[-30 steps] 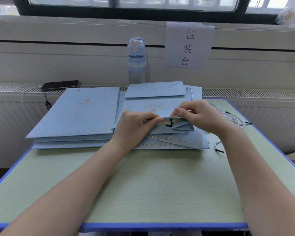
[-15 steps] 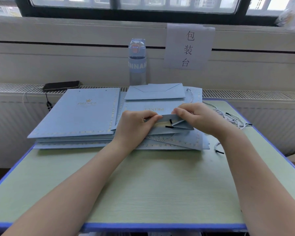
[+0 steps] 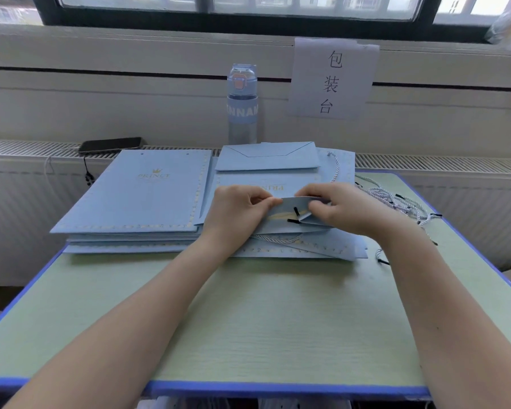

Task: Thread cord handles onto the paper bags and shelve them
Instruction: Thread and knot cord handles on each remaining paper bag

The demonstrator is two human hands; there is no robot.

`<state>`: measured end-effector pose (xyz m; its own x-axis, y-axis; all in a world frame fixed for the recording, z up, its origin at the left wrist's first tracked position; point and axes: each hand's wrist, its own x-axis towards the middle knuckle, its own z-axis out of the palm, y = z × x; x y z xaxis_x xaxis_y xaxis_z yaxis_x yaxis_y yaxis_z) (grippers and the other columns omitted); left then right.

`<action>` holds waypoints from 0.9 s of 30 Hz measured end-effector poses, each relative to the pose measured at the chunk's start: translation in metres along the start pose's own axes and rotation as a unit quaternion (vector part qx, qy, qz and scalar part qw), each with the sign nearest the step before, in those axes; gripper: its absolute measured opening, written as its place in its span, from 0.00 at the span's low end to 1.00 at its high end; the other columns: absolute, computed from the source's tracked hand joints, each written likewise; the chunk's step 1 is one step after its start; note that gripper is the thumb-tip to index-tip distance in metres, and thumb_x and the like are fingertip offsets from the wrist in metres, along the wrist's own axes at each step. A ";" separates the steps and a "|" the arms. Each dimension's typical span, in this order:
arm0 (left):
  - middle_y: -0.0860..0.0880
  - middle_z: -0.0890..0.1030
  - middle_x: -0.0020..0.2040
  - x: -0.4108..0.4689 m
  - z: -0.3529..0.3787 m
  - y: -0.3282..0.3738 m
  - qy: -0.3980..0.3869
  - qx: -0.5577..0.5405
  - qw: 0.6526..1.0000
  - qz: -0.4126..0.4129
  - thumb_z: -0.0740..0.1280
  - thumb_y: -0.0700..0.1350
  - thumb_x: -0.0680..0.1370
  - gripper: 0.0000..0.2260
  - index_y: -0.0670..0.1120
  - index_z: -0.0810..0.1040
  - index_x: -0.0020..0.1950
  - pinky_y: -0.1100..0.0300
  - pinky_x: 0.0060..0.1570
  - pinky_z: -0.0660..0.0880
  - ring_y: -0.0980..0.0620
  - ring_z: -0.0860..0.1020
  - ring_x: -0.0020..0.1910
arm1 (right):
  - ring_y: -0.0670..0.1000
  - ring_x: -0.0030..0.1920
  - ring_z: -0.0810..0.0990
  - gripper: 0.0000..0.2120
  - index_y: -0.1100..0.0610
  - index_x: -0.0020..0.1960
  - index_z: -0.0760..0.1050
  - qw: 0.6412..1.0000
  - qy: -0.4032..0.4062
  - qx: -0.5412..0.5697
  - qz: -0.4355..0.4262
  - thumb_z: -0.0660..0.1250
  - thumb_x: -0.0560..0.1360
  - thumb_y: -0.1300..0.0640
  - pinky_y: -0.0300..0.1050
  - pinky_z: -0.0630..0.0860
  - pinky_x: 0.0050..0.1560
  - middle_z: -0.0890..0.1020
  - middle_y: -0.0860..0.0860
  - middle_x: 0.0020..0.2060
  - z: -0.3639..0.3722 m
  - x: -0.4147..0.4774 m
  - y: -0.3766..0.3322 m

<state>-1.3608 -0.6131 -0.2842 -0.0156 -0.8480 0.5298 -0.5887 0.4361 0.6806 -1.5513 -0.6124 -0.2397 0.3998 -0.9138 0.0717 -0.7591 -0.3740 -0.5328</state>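
A flat light-blue paper bag (image 3: 266, 166) lies on the right-hand stack, its open top rim (image 3: 289, 203) raised toward me. My left hand (image 3: 233, 214) pinches the rim's left part between thumb and forefinger. My right hand (image 3: 340, 208) pinches the rim's right part. Two black cord tips (image 3: 295, 215) stick out of the rim between my hands. A white twisted cord (image 3: 278, 239) loops out below the bag's near edge. A second stack of flat blue bags (image 3: 136, 196) with gold print lies to the left.
Loose white cords with black tips (image 3: 396, 202) lie in a heap at the table's right edge. A water bottle (image 3: 242, 104) and a dark phone (image 3: 109, 144) rest on the radiator ledge behind. A paper sign (image 3: 334, 78) hangs on the wall. Green table surface (image 3: 263, 305) stretches toward me.
My hands hold the same rim and have shifted slightly. The two black cord tips now sit a little further out of the rim.
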 end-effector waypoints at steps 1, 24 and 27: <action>0.52 0.84 0.38 0.000 0.001 -0.001 0.001 0.007 1.000 0.010 0.73 0.47 0.73 0.05 0.46 0.86 0.43 0.65 0.43 0.75 0.60 0.80 0.37 | 0.49 0.37 0.73 0.12 0.50 0.50 0.77 1.000 -0.004 -0.011 0.010 0.56 0.77 0.62 0.39 0.68 0.37 0.79 0.49 0.37 0.001 0.001 0.000; 0.49 0.84 0.47 0.000 -0.002 -0.015 0.015 -0.037 0.960 0.277 0.71 0.44 0.73 0.04 0.44 0.84 0.43 0.53 0.40 0.80 0.52 0.83 0.42 | 0.51 0.27 0.75 0.07 0.49 0.37 0.81 0.978 0.180 0.091 -0.048 0.71 0.69 0.61 0.36 0.75 0.34 0.81 0.56 0.29 0.007 0.000 -0.006; 0.52 0.85 0.46 0.001 -0.007 -0.013 0.012 -0.012 0.966 0.258 0.71 0.51 0.73 0.11 0.51 0.80 0.54 0.55 0.41 0.80 0.55 0.83 0.44 | 0.54 0.39 0.82 0.08 0.49 0.37 0.82 0.978 0.178 0.099 -0.051 0.72 0.69 0.62 0.51 0.80 0.48 0.84 0.55 0.39 0.007 0.003 -0.001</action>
<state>-1.3473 -0.6174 -0.2885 -0.2833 -0.5088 0.8130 -0.4887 0.8060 0.3341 -1.5460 -0.6136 -0.2451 0.2374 -0.8835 0.4039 -0.5963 -0.4608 -0.6573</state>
